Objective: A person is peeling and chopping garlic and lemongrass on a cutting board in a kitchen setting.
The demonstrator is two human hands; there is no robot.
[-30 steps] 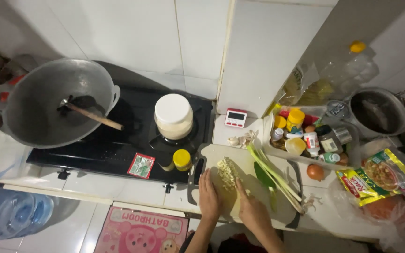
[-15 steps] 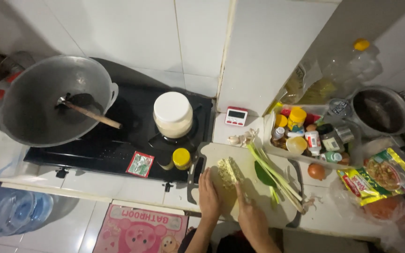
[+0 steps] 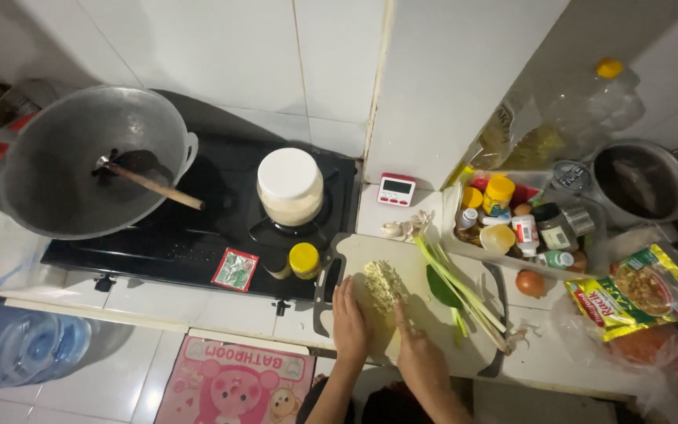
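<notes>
Chopped pale-yellow vegetable bits (image 3: 382, 284) lie in a loose heap on the near-left part of a light cutting board (image 3: 421, 314), which sits on the white counter just right of the black gas stove (image 3: 198, 220). Left hand (image 3: 350, 323) rests flat on the board, fingers extended and touching the near edge of the heap — open, holding nothing. Right hand (image 3: 420, 355) is on the board just right of the heap, fingers curled; whether it grips a tool cannot be told from this view.

Lemongrass stalks (image 3: 464, 294) and a dark green leaf (image 3: 441, 286) lie across the board's right half, apart from both hands. On the stove: a grey wok (image 3: 88, 165) with a wooden-handled spatula (image 3: 151, 182) inside, and a white-lidded jar (image 3: 290, 187) on the right burner. A yellow-capped bottle (image 3: 304, 261) stands at the stove's front edge, near the board. A tray of seasoning jars (image 3: 515, 224) sits behind the board — an onion (image 3: 530, 283) beside it.
</notes>
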